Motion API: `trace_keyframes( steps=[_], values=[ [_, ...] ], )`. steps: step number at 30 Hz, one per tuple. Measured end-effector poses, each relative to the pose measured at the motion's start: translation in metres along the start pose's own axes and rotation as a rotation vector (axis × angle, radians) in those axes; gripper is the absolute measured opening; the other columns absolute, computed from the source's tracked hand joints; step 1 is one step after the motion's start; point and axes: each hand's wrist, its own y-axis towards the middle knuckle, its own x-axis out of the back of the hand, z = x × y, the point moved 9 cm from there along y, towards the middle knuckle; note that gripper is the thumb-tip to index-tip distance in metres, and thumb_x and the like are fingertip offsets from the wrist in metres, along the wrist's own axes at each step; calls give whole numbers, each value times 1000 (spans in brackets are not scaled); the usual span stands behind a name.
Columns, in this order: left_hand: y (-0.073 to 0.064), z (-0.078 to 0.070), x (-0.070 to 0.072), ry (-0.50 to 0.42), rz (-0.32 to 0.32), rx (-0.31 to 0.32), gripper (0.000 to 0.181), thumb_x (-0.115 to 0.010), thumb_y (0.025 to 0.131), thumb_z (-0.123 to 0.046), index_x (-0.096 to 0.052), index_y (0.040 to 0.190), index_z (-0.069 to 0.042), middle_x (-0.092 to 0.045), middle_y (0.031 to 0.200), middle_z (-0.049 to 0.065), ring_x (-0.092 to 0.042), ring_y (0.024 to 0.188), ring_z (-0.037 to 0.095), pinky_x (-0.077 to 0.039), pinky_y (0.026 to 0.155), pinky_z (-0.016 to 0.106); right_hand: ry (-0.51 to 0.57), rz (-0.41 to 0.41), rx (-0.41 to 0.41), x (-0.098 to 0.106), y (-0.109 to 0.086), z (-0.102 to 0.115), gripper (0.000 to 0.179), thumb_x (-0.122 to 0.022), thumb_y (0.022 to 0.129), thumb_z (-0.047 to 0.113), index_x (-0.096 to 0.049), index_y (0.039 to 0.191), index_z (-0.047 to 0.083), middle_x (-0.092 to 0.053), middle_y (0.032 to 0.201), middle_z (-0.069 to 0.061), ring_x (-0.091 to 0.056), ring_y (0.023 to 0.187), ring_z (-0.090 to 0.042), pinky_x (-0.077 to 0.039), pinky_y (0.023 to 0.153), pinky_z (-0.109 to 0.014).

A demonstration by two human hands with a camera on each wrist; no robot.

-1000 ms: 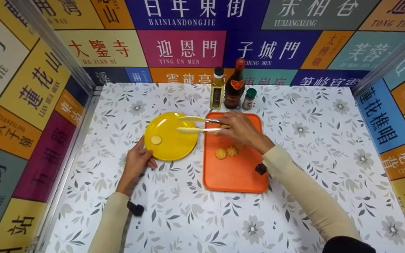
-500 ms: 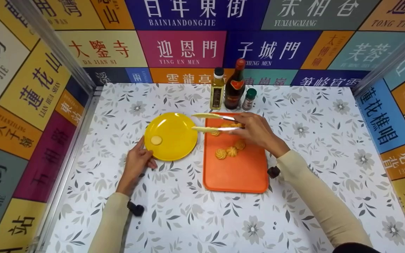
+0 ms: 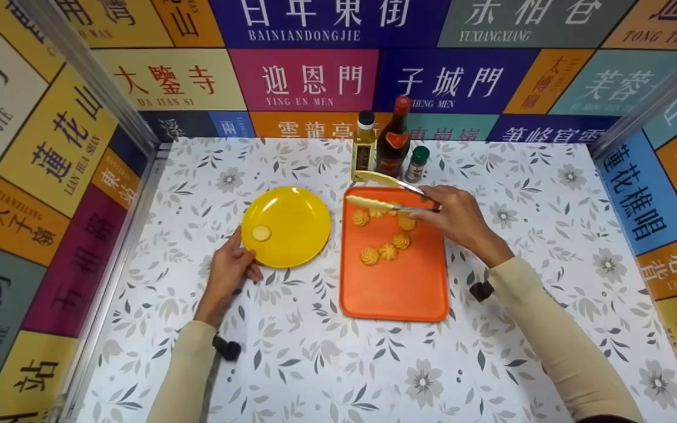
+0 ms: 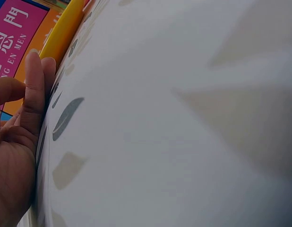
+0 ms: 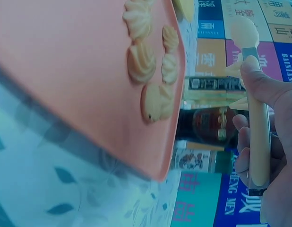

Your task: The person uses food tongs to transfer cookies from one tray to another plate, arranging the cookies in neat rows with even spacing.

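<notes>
My left hand (image 3: 230,267) holds the near-left rim of the yellow plate (image 3: 294,247). In the left wrist view, the fingers (image 4: 35,87) reach to the plate's edge beside the table. One round pale cookie (image 3: 261,233) lies on the plate's left side. My right hand (image 3: 462,217) grips a pair of tongs (image 3: 374,204) above the far end of the orange tray (image 3: 394,294). The tongs' pale tips point left and stand apart, with nothing seen between them. Several swirled cookies (image 3: 388,252) lie on the tray, some partly hidden by the tongs.
Behind the tray stand an oil bottle (image 3: 364,144), a dark bottle with a red cap (image 3: 393,144) and a small green-capped jar (image 3: 418,164). Printed panels (image 3: 315,79) enclose the flower-patterned table (image 3: 291,352) at the back and sides.
My right hand has moved right with the tongs, from over the plate to over the tray. The tongs' tips have spread farther apart. My left hand and the plate have stayed put.
</notes>
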Motion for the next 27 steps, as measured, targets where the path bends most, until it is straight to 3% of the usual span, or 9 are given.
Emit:
trace_keyframes(
  steps=[5, 13, 20, 27],
  values=[
    [0, 0, 0, -11, 6, 2, 74, -62, 111, -10, -27, 176, -15, -72, 83, 28, -71, 59, 27, -66, 60, 34, 3, -6, -20, 8, -5, -8, 55, -95, 88, 28, -78, 133, 2, -73, 88, -11, -65, 75, -29, -49, 66, -38],
    [1, 0, 1, -23, 7, -2, 73, -63, 112, -11, -28, 176, -15, -72, 85, 31, -72, 59, 27, -67, 60, 34, -31, -11, -51, 20, -17, -22, 55, -94, 89, 25, -78, 137, 4, -81, 111, -16, -70, 77, -25, -54, 67, -37],
    [0, -4, 0, -21, 17, -48, 73, -62, 110, -5, -27, 175, -8, -71, 81, 33, -72, 57, 25, -66, 57, 32, -44, -32, -42, 25, -32, -31, 57, -96, 86, 19, -77, 137, 1, -80, 108, -17, -72, 78, -29, -59, 68, -45],
    [-1, -4, 0, -12, 10, -36, 73, -62, 110, -5, -27, 175, -9, -72, 82, 31, -72, 57, 25, -66, 57, 33, -65, -38, -41, 25, -45, -38, 56, -97, 84, 20, -79, 134, 3, -79, 100, -14, -68, 73, -24, -51, 63, -37]
  ],
)
